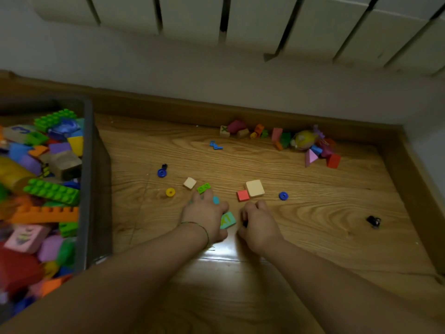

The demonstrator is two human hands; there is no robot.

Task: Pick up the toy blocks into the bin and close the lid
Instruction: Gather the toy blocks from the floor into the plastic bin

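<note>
Both curled: left hand [204, 214] grips flat teal square block [228, 221]; right hand [258, 225], grip unclear.

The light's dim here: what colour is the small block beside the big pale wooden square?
The small block is red, best seen in the head view.

**One clear letter, the rest blurred**

A green "X" is printed on the face of a small wooden cube [224, 130], which lies well to the right of the bin [88, 165], close to the skirting board [168, 109]. A teal block [228, 220], also right of the bin, bears a yellow mark too blurred to read. Inside the bin, a pink block [25, 238] carries a printed figure, likewise illegible.
</note>
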